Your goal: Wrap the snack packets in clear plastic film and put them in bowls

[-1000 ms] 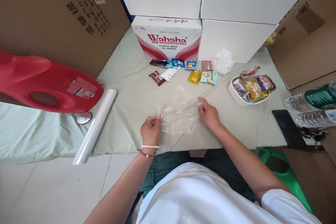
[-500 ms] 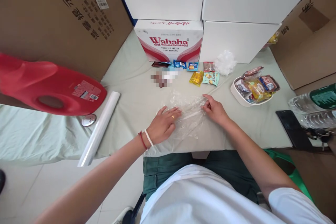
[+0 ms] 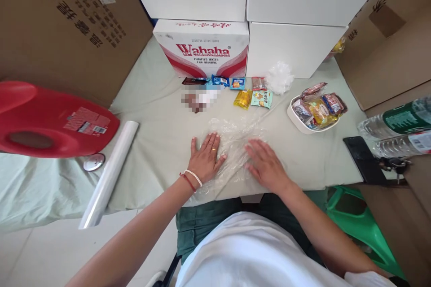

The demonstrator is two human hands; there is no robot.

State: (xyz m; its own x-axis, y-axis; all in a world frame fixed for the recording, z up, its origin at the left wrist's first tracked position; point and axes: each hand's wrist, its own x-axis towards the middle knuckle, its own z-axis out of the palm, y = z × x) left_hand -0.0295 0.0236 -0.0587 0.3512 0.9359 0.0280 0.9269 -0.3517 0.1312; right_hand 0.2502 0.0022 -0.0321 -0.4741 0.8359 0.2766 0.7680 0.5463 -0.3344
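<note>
A sheet of clear plastic film (image 3: 233, 154) is laid, wrinkled, on the pale green tablecloth (image 3: 161, 143), near the front edge and short of the yellow snack packet (image 3: 243, 98). The film is judged to be very light, limp and thin, with a tendency to crease, cling to itself and tear if pulled sharply. It is best taken by two opposite edges or corners, with tension applied evenly; the wrinkled middle is better pressed flat than pinched. The left side of the film is covered by the left hand (image 3: 205, 157), which is placed palm down with fingers extended and thumb held apart; nothing is pinched. The right hand (image 3: 267, 168) is blurred, palm down over the right side, with fingers extended close together; no fold is seen gripped, and whether full contact is made cannot be determined.
</note>
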